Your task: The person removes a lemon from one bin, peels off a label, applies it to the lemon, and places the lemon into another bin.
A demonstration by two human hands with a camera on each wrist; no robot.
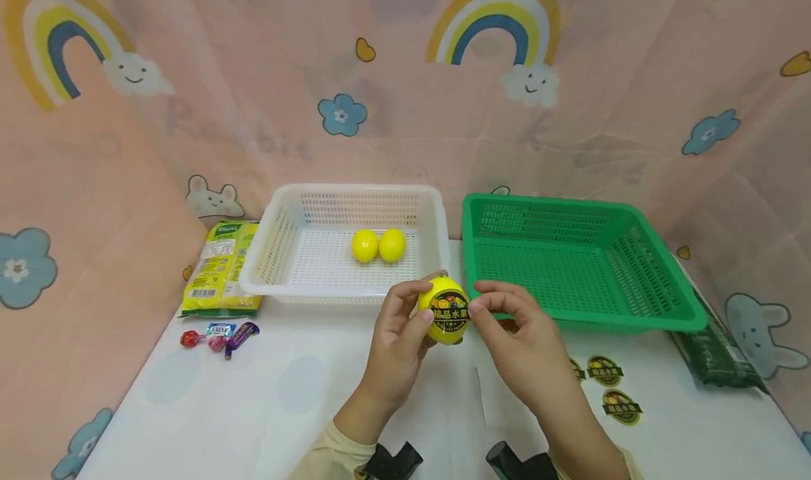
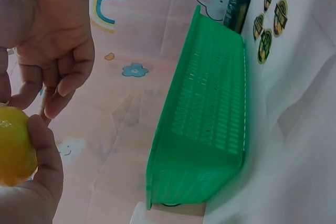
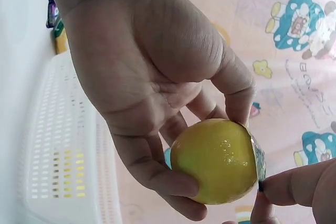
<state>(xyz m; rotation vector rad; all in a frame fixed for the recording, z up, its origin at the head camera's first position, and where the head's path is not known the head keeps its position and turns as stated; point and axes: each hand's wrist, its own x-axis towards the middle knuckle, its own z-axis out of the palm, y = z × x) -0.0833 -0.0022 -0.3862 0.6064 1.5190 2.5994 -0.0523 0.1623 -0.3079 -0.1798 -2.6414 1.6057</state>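
My left hand (image 1: 423, 304) grips a yellow lemon (image 1: 446, 310) above the table's front middle, thumb on its front. A round black sticker (image 1: 448, 305) with fruit print lies on the lemon's face. My right hand (image 1: 476, 300) pinches the sticker's right edge with thumb and forefinger curled. In the right wrist view the lemon (image 3: 218, 161) sits in the left hand's curled fingers, and a right fingertip (image 3: 294, 187) touches the sticker's rim (image 3: 258, 161). The left wrist view shows the lemon (image 2: 13, 148) at the lower left, under the right hand (image 2: 52, 90).
A white basket (image 1: 279, 241) behind holds two lemons (image 1: 378, 245). To its right stands a green basket (image 1: 633, 219). Loose stickers (image 1: 613, 388) lie front right, near a dark green packet (image 1: 716, 357). A yellow packet (image 1: 218, 269) and candies (image 1: 218, 334) lie left.
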